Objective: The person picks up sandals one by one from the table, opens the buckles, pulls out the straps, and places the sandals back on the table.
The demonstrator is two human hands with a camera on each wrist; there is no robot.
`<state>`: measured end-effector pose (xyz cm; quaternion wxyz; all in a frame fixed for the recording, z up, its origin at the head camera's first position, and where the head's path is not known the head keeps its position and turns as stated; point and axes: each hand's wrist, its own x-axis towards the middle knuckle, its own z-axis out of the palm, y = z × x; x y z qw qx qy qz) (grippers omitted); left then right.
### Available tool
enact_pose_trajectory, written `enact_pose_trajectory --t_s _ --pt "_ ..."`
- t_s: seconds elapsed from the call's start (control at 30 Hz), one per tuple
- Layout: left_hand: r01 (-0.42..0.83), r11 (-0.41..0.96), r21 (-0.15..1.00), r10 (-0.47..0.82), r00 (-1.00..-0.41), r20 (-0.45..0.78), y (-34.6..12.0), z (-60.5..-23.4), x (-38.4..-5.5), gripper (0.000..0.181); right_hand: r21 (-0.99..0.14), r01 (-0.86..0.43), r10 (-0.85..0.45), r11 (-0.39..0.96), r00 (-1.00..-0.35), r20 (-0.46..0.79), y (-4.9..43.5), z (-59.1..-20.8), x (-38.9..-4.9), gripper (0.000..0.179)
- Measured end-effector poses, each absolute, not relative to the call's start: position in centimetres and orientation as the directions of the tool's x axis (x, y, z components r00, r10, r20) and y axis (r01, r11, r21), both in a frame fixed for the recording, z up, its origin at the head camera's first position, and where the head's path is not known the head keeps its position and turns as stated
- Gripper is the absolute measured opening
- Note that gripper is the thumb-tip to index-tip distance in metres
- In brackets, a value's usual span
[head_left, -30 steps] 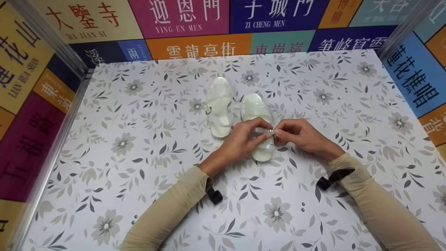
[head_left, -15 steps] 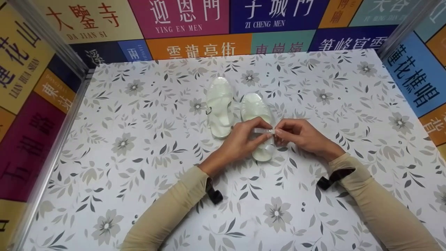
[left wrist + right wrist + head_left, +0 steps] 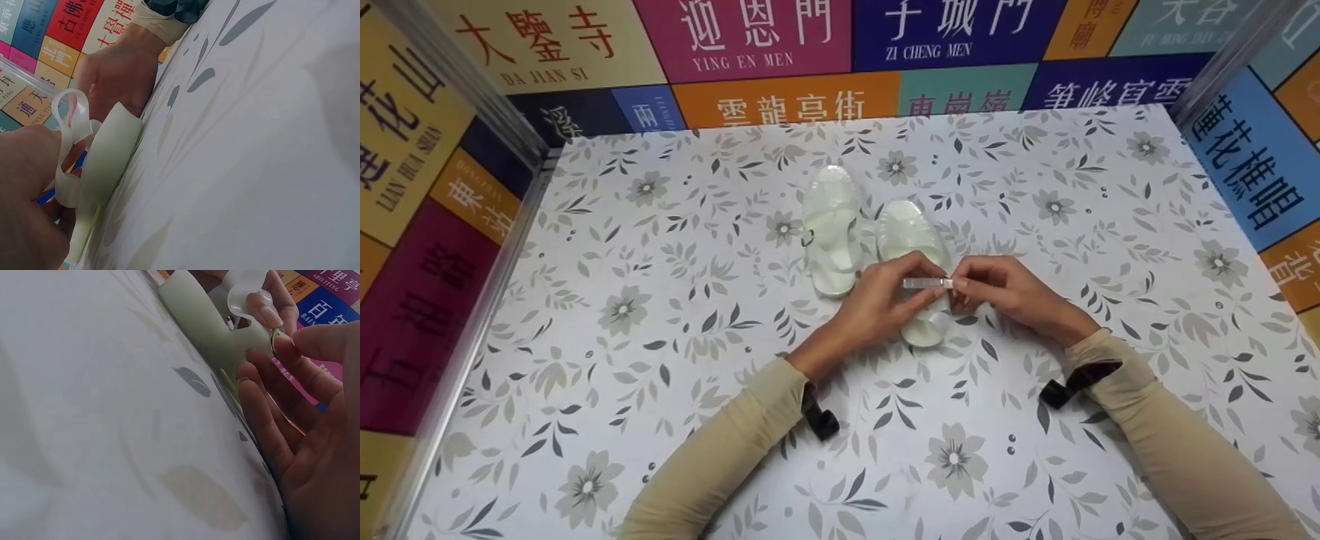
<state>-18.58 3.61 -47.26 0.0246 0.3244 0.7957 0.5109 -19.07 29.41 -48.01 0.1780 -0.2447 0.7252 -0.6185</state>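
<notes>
Two pale, pearly jelly sandals lie on the table. The left sandal (image 3: 832,202) is untouched, with a small metal buckle (image 3: 808,238) at its side. Both hands work over the right sandal (image 3: 909,225) and hide its middle. My left hand (image 3: 877,292) pinches the ankle strap (image 3: 922,283), which stretches between the hands; in the left wrist view the strap (image 3: 64,143) loops above the heel. My right hand (image 3: 1005,289) pinches at the buckle; the right wrist view shows this metal buckle (image 3: 275,342) at the thumb and index finger. Whether the strap is through it, I cannot tell.
A white cloth with grey flowers and leaves covers the table (image 3: 720,420). Colourful panels with large characters (image 3: 780,97) stand along the back and both sides. A black band with a camera mount is on each wrist (image 3: 821,416).
The strap piece between the hands has turned slightly and shows a broader, flatter face. Both hands and both sandals stay in nearly the same place.
</notes>
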Motion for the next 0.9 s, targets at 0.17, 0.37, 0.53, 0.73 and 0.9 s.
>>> enact_pose_trajectory --t_s 0.17,0.37,0.53,0.73,0.9 --pt "0.48 0.242 0.843 0.541 -0.788 0.293 3.56 -47.39 -18.61 0.019 -0.988 -0.118 -0.586 0.1 -0.809 0.037 29.31 -48.05 -19.02 0.018" --pt "0.488 0.229 0.842 0.53 -0.788 0.313 3.59 -47.43 -18.62 0.019 -0.989 -0.098 -0.574 0.11 -0.819 0.018 29.2 -48.21 -19.02 0.018" --pt "0.504 0.219 0.836 0.533 -0.779 0.33 3.59 -47.4 -18.71 0.02 -0.987 -0.122 -0.581 0.102 -0.813 0.041 29.34 -48.03 -18.92 0.018" --pt "0.486 0.209 0.849 0.537 -0.783 0.316 3.42 -47.3 -18.75 0.02 -0.989 -0.125 -0.584 0.076 -0.81 0.057 29.38 -47.96 -18.98 0.018" --pt "0.478 0.217 0.851 0.539 -0.786 0.304 3.33 -47.31 -18.73 0.022 -0.993 -0.106 -0.568 0.042 -0.821 0.063 29.3 -48.22 -19.09 0.018"
